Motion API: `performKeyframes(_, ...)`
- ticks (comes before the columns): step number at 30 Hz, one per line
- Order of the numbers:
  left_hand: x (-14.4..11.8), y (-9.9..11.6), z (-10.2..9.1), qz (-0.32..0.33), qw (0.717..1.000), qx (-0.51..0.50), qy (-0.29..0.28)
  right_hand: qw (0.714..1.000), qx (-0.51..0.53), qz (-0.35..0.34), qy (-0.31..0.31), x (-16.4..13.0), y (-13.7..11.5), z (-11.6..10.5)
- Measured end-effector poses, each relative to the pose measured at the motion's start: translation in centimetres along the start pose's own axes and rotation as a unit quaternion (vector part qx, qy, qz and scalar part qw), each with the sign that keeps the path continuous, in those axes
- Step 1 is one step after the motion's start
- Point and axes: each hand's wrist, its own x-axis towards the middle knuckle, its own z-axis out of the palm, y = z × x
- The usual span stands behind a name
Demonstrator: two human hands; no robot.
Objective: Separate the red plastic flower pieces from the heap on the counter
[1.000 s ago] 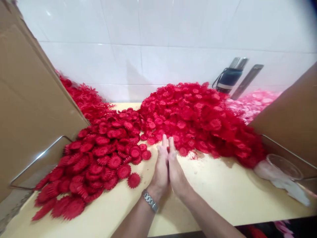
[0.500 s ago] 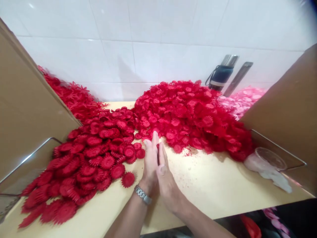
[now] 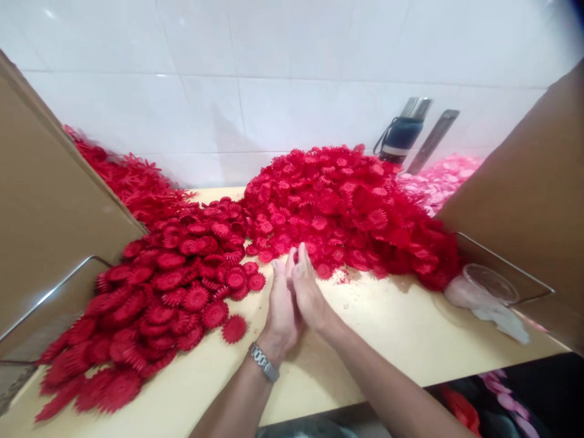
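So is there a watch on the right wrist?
No, the metal watch sits on the wrist of the left hand; the right hand has a bare wrist.

Bright red toothed flower discs lie heaped on a pale yellow bench, with a second red heap to the left. Behind them sits a pile of pale pink petals. The wall is glossy white tile. Plain brown cardboard stands at both sides. A flask is dark navy with a silver top, and the wristwatch is silver.
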Motion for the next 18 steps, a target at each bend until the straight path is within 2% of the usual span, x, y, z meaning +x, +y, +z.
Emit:
performKeyframes(2, 0.2, -0.1, 0.2, -0.002, 0.999, -0.029, -0.029, 1.000, -0.003, -0.008, 0.008, 1.2, 0.1, -0.6)
performKeyframes(4, 0.5, 0.2, 0.2, -0.011, 0.997, -0.062, -0.040, 1.000, 0.010, -0.018, -0.014, 1.9, -0.1, -1.3)
performKeyframes(7, 1.1, 1.0, 0.0, -0.010, 0.994, -0.103, -0.022, 0.993, 0.106, -0.024, -0.055, 1.8, -0.5, -2.6)
performKeyframes(10, 1.2, 1.6, -0.3, -0.004, 0.993, -0.117, -0.008, 0.983, 0.177, -0.048, -0.032, 1.4, -0.8, -4.0)
performKeyframes(14, 0.5, 1.9, -0.2, -0.007, 0.995, -0.102, -0.013, 0.987, 0.154, -0.044, 0.016, 1.0, -0.4, -5.6)
performKeyframes(18, -0.5, 1.8, -0.1, -0.003, 1.000, -0.030, 0.008, 0.995, 0.081, -0.053, -0.025, 0.2, 0.4, -6.6)
